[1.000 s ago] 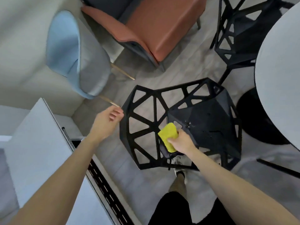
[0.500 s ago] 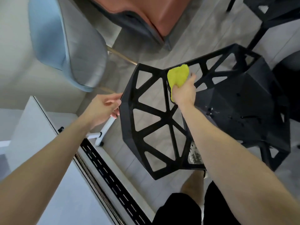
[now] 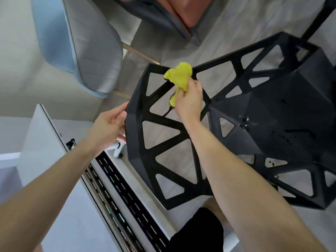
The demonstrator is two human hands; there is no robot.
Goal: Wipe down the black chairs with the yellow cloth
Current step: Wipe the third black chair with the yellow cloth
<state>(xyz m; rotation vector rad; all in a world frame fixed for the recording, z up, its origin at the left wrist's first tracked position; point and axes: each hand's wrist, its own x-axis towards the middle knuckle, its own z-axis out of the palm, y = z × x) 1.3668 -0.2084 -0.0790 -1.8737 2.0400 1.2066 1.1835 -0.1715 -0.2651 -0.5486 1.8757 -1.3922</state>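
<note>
Ideally the left hand (image 3: 111, 124) does nothing but brace. It grips the left rim of the chair (image 3: 135, 146), thumb over the top and a fingertip showing underneath, curled round the edge. That hold should be firm enough that the frame does not swing under the wiping.

Next along, the cloth (image 3: 179, 75) sits bunched on the upper corner of the lattice back, where struts meet the rim. A bunched wad covers little, so I judge it better to spread it flatter, wrap it round each strut and draw it along the full length, catching the inner faces of the triangular gaps too.

The right hand (image 3: 190, 102) pinches the cloth's lower end, thumb and fingers drawn together and clamped on it, pressing it to a strut with the back of the hand toward the camera.

Farther right, the seat (image 3: 272, 113) shows pale specks or drops — worth a pass once the back is done.
</note>
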